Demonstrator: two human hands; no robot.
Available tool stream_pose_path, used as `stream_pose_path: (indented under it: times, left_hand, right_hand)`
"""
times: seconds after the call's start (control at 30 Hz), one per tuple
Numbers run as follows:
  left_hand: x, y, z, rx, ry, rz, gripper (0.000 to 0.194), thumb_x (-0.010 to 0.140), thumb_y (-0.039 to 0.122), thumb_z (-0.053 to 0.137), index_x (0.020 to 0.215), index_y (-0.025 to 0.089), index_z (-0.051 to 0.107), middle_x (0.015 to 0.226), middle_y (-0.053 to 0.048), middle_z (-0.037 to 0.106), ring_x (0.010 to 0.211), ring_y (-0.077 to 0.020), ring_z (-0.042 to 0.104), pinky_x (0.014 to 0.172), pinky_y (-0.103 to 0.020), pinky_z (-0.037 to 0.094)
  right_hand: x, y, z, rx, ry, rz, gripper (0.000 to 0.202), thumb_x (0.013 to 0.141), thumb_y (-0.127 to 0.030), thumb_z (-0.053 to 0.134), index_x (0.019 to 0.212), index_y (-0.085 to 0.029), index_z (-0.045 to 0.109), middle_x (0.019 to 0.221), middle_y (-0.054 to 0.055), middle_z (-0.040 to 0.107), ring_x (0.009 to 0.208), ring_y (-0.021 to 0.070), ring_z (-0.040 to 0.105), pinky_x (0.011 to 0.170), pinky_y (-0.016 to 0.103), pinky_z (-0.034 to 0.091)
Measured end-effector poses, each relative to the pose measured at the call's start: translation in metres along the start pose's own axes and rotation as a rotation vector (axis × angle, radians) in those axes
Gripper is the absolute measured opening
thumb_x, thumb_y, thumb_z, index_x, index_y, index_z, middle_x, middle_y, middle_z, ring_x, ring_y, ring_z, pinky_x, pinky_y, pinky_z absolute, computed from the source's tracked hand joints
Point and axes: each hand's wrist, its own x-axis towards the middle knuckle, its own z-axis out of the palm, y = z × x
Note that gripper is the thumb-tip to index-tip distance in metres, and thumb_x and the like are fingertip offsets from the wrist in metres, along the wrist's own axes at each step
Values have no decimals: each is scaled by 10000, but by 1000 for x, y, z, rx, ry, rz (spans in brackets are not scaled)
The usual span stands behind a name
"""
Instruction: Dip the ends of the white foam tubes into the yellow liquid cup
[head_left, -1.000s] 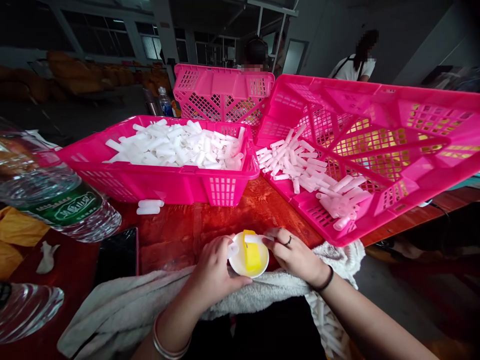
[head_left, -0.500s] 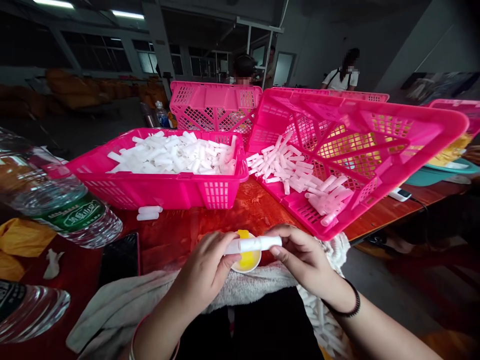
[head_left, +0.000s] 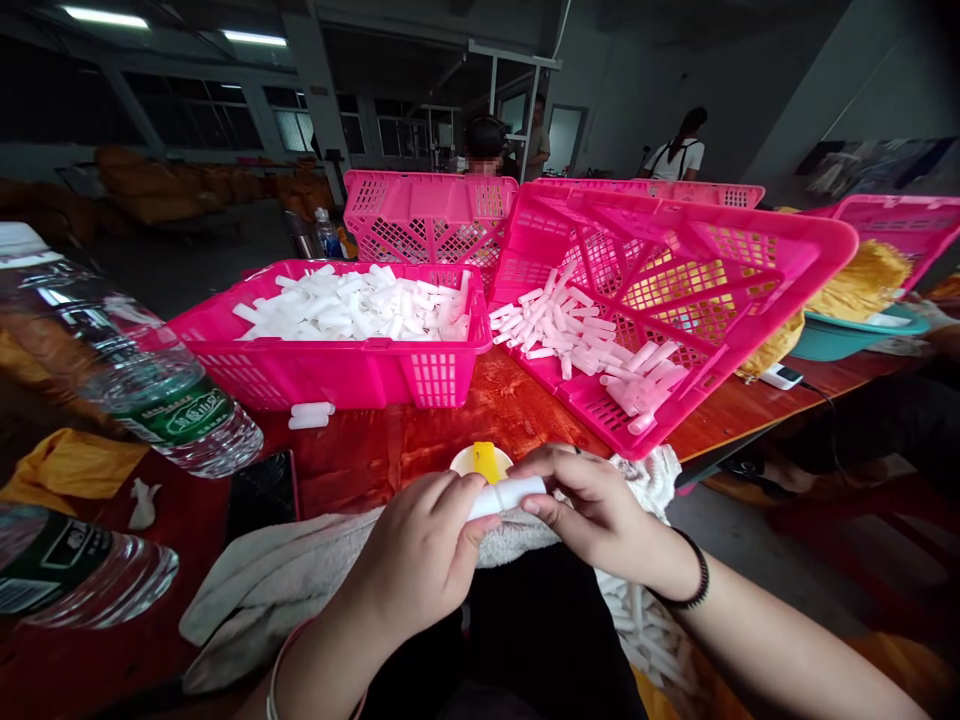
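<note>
My left hand (head_left: 424,535) is closed around one end of a white plastic tube (head_left: 517,492). The fingers of my right hand (head_left: 600,500) pinch its other end. A seam line crosses the tube between the two hands; its left end is hidden in my left fingers. Just behind it, a small white dish (head_left: 465,458) with a yellow piece (head_left: 486,460) on it stands on the table, partly covered by the hands. Under my hands a pale towel (head_left: 300,560) lies along the table edge and over my lap.
One pink basket (head_left: 337,375) brims with white tubes; two loose tubes (head_left: 311,415) lie before it. A tilted pink basket (head_left: 750,300) at right holds more. Large water bottles (head_left: 187,410) and a dark phone (head_left: 262,490) are at left. More tubes (head_left: 652,640) lie below, right of my lap.
Less of the tube shows between my hands, with my left hand covering more of its left end. The view has shifted slightly, and more of the bottles shows at left.
</note>
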Motion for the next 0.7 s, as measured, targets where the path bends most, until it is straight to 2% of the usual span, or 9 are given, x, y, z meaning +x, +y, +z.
stream_pose_path:
  times: [0.1, 0.2, 0.27, 0.37, 0.43, 0.47, 0.57, 0.63, 0.7]
  left_hand:
    - [-2, 8, 2, -459, -114, -287, 222, 921, 367, 480, 859, 180, 583, 731, -20, 553, 655, -163, 509, 579, -268, 377]
    - [-4, 17, 8, -1134, -340, -680, 353, 857, 512, 531, 818, 163, 567, 582, 47, 388, 459, -71, 261, 432, -202, 184]
    - [-6, 23, 13, -1411, -374, -828, 395, 796, 545, 590, 819, 151, 568, 551, 72, 342, 431, -46, 146, 415, -194, 98]
    - [-10, 31, 20, -1364, -153, -817, 454, 731, 574, 678, 794, 135, 582, 535, 70, 362, 425, -37, 180, 403, -186, 84]
    - [-13, 36, 23, -1348, -104, -831, 477, 712, 591, 690, 772, 131, 579, 526, 68, 363, 429, -39, 190, 400, -180, 79]
    - [-15, 40, 25, -1413, -171, -881, 472, 699, 585, 693, 762, 134, 571, 521, 74, 348, 428, -39, 170, 400, -178, 74]
    - [-19, 51, 28, -1678, -558, -1024, 444, 695, 581, 643, 752, 152, 545, 519, 96, 273, 427, -46, 92, 398, -177, 72]
    - [-21, 49, 25, -1561, -706, -880, 418, 746, 579, 586, 783, 163, 564, 541, 67, 334, 420, -61, 192, 401, -177, 170]
    - [-20, 28, 15, -1099, -586, -591, 348, 797, 525, 574, 905, 196, 601, 705, -20, 535, 548, -130, 464, 514, -232, 384]
  right_hand:
    - [8, 3, 1, -72, -27, -43, 102, 954, -256, 484, 927, -182, 549, 787, 48, 605, 677, 152, 567, 612, 264, 460]
    - [17, 6, 7, -133, -5, -183, 259, 958, -233, 412, 701, -209, 434, 619, -5, 488, 567, 134, 478, 569, 263, 391]
    - [20, 5, 13, -147, 22, -197, 315, 950, -214, 398, 638, -218, 354, 550, -34, 412, 494, 114, 411, 523, 253, 340]
    - [17, 0, 21, -145, 62, -97, 330, 948, -194, 405, 627, -216, 333, 511, -56, 365, 442, 93, 364, 476, 234, 297]
    - [11, -4, 27, -168, 93, -73, 333, 953, -184, 405, 629, -215, 337, 510, -56, 357, 437, 92, 365, 469, 234, 295]
    - [7, -6, 29, -189, 110, -90, 333, 956, -180, 401, 631, -216, 338, 514, -53, 361, 439, 95, 368, 469, 240, 299]
    - [-6, -15, 27, -236, 135, -207, 305, 965, -175, 365, 663, -223, 367, 533, -29, 404, 462, 123, 411, 472, 261, 332]
    - [-22, -21, 13, -282, 88, -267, 253, 967, -182, 359, 730, -227, 434, 561, -2, 473, 497, 149, 473, 492, 278, 391]
    - [-49, -23, -13, -379, 54, -235, 201, 962, -188, 379, 807, -237, 497, 598, 24, 544, 535, 175, 539, 534, 304, 456]
